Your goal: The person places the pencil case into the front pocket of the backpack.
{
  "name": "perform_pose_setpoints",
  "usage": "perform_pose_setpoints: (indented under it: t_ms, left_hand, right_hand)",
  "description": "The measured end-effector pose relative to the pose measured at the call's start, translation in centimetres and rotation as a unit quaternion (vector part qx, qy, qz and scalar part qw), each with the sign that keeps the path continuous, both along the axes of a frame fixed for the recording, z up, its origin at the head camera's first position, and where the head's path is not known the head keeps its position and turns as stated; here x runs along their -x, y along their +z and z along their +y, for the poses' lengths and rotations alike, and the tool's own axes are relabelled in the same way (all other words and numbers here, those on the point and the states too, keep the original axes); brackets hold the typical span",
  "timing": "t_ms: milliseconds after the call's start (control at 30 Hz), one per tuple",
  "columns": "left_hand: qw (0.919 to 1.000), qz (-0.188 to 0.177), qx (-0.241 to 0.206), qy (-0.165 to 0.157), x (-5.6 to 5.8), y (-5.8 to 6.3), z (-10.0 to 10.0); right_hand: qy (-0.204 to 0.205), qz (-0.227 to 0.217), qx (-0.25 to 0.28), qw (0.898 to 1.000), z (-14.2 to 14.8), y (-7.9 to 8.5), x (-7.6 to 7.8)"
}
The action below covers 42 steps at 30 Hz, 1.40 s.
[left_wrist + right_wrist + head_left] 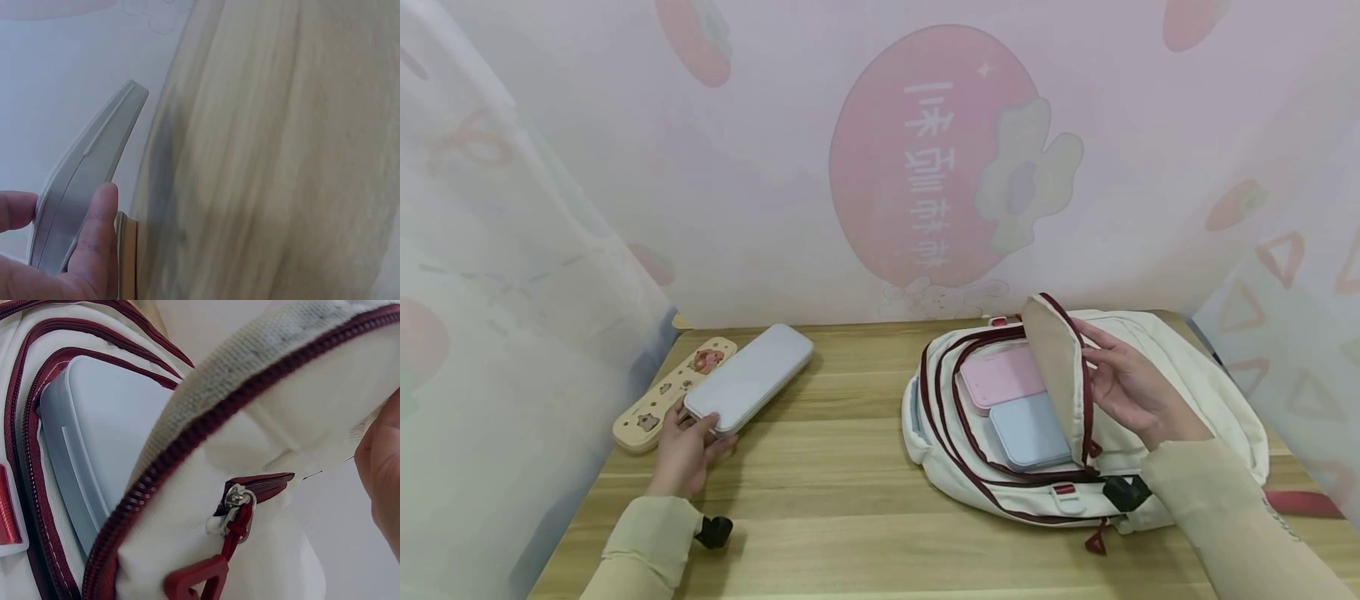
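Note:
My left hand point(688, 450) grips the near end of a pale grey-white pencil case point(752, 375), thumb on one side and fingers on the other. In the left wrist view that case point(94, 169) is tilted, and its far end stands clear of the table. My right hand point(1123, 379) pinches the edge of the front pocket flap point(1056, 375) of a white backpack point(1195, 392) and keeps it folded back. Inside the pocket lie a pink case point(1000, 375) and a light blue case point(1028, 429). The right wrist view shows the blue case point(112, 431) behind the maroon zipper.
A cream pencil case point(662, 400) with bear pictures lies on the wooden table point(835, 492), just left of the held one. Maroon zipper pulls point(1096, 542) hang at the backpack's near side. A printed curtain point(760, 167) stands behind the table and along both sides.

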<state>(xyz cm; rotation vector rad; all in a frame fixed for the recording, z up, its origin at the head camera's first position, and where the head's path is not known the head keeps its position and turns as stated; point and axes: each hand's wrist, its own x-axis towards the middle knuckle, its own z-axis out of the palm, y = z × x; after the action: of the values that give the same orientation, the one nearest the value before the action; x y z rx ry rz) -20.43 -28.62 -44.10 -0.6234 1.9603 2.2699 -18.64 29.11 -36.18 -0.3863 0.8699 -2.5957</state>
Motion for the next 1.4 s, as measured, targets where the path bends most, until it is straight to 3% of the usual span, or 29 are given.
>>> perform_pose_setpoints:
  t_ms: [300, 867, 1400]
  left_hand:
    - [0.9996, 0.007, -0.022, -0.014, -0.39, 0.66, 0.24]
    - [0.9986, 0.029, -0.036, -0.024, -0.58, 0.75, 0.57]
    - [0.9981, 0.026, -0.045, -0.033, -0.67, 1.05, 0.98]
  right_hand:
    - [0.004, 0.001, 0.004, 1.000, -0.04, 0.04, 0.03]
    - [-0.004, -0.009, -0.008, 1.000, -0.19, 0.26, -0.03]
    - [-0.004, -0.010, -0.012, 1.000, -0.15, 0.20, -0.08]
